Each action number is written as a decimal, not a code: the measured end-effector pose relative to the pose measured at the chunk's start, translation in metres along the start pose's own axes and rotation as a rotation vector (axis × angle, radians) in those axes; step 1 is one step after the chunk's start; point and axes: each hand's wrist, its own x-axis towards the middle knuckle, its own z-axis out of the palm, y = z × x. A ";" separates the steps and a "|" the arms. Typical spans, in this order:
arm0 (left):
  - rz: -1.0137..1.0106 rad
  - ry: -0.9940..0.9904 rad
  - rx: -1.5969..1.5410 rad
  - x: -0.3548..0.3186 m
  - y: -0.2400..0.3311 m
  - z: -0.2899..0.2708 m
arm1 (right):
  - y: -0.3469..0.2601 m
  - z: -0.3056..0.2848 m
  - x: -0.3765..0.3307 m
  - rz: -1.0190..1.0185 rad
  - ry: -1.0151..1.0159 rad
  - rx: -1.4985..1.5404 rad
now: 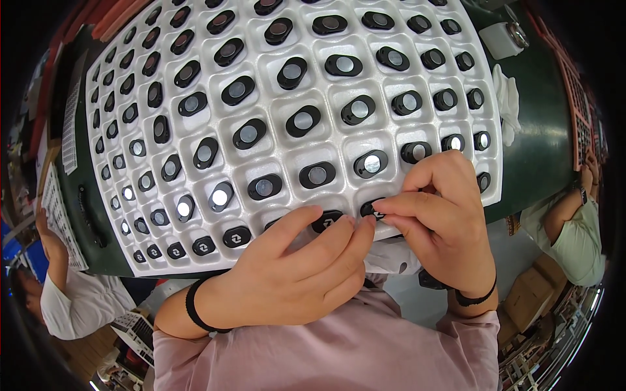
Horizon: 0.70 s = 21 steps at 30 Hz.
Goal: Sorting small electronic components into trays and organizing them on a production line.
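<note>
Between the two hands, at the near edge of the white tray (391,85), a small black oval part (373,209) sits pinched by the right hand's (443,215) thumb and forefinger. The left hand (293,267) lies curled beside it, fingertips touching a neighbouring black part (326,221); whether it grips that, I cannot tell. Seating looks underway; pressing it level into its pocket seems next. Beyond the hands, rows of filled pockets cover the green surface (541,143).

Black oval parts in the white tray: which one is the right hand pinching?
The black oval part in the tray's near row, under the right hand's fingertips; the neighbouring parts lie untouched in their pockets.
</note>
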 end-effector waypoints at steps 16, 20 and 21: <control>0.025 -0.029 0.031 0.004 -0.001 -0.002 | 0.003 0.002 -0.007 -0.056 0.037 0.006; 0.027 -0.020 0.023 0.001 -0.002 -0.002 | 0.000 -0.001 -0.025 -0.102 0.070 -0.005; 0.027 -0.010 0.023 0.000 -0.001 -0.001 | -0.003 -0.003 -0.030 -0.116 0.050 -0.026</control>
